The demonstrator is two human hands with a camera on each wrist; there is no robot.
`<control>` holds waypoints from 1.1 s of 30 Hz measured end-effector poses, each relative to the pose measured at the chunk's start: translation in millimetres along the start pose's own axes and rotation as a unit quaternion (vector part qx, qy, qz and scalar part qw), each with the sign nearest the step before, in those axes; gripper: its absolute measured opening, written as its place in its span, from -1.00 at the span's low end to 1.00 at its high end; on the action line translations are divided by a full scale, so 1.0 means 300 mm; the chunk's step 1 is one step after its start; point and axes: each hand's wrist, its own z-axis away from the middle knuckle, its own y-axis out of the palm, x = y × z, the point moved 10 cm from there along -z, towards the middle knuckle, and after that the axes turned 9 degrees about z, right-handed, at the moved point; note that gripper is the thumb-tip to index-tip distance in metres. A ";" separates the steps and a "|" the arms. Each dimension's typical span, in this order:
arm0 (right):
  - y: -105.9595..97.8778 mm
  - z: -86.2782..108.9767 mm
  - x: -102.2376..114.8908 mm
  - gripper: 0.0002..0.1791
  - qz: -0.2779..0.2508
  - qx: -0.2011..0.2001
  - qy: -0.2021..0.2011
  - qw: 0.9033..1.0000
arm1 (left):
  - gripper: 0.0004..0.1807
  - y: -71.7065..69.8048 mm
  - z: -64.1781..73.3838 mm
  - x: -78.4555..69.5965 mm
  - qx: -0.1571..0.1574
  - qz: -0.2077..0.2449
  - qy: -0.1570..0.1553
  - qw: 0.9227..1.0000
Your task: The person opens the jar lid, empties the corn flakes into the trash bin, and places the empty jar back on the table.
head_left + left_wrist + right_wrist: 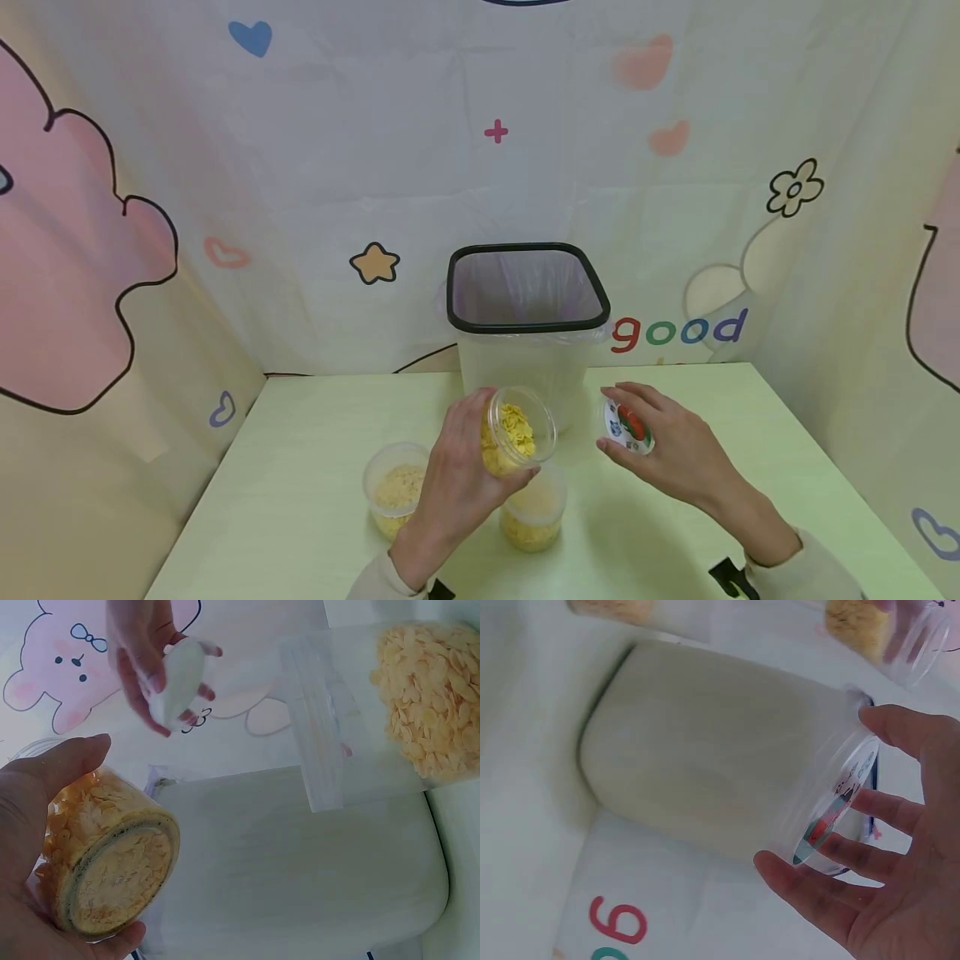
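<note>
My left hand (456, 457) grips a clear plastic jar (516, 427) holding yellow flakes, tilted with its open mouth toward the upper right. In the left wrist view the thumb and fingers wrap the jar's side, and the flakes (112, 881) show through its base. To the right, my right hand (684, 446) pinches a round lid (628, 427) by its edge, apart from the jar. A printed label with red on it shows on this lid. In the right wrist view thumb and fingertips sit around the lid's rim (810, 795).
Two more clear tubs stand on the pale green table (300, 467): a left tub (392, 483), partly behind my left arm, and a middle tub (532, 521) below the held jar. Behind them stands a whitish bin (517, 362) with a black rim (525, 327) and a liner bag.
</note>
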 end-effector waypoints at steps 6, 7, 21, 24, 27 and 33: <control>0.077 0.010 -0.061 -0.34 0.009 0.041 0.019 0.999 | 0.12 -0.001 0.003 0.003 -0.003 0.000 -0.001 1.000; 0.092 0.011 -0.073 -0.34 0.011 0.049 0.024 0.998 | 0.12 0.000 0.004 0.003 -0.003 0.000 -0.001 1.000; 0.274 0.056 -0.155 -0.33 0.028 0.130 0.038 0.990 | 0.12 0.003 0.007 0.012 0.001 -0.002 -0.007 1.000; 0.317 0.067 -0.169 -0.34 0.029 0.156 0.038 0.987 | 0.12 0.004 0.007 0.014 0.002 -0.001 -0.009 1.000; 0.353 0.082 -0.186 -0.33 0.031 0.177 0.044 0.983 | 0.12 0.005 0.007 0.017 0.004 -0.001 -0.012 1.000; 0.394 0.099 -0.208 -0.33 0.032 0.192 0.047 0.980 | 0.12 0.009 0.010 0.026 0.007 -0.002 -0.018 1.000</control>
